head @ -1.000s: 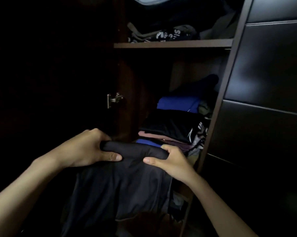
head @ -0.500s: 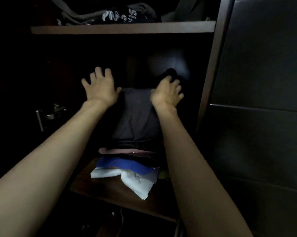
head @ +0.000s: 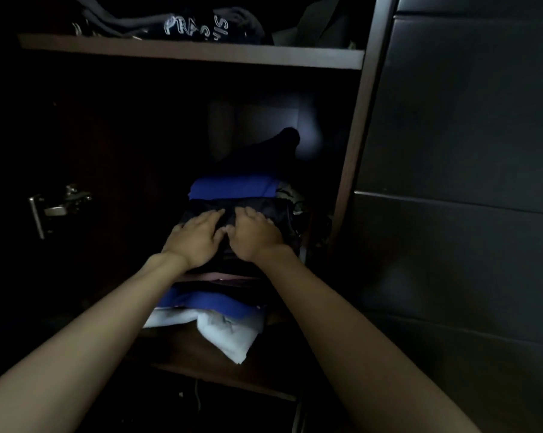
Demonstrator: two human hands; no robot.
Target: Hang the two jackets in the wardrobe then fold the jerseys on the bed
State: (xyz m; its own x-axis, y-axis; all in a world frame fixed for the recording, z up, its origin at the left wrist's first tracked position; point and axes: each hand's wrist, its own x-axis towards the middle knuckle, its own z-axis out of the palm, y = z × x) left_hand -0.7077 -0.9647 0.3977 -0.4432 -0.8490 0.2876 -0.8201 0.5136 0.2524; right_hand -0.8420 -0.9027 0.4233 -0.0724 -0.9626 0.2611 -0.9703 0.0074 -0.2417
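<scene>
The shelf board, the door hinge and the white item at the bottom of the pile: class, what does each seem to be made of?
Shelf board: looks like brown wood or laminate, matte, with a flat squared edge.
Door hinge: metal, silvery, and it glints in the dim light.
White item: soft cloth, folded and creased; which fibre cannot be told.

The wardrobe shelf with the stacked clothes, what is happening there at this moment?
A person reaches into the wardrobe with both arms. The left hand and right hand lie side by side, fingers fairly straight, on a dark folded garment on top of a pile. Behind it is a blue garment, below it blue and white pieces. The upper shelf holds more clothes.
</scene>
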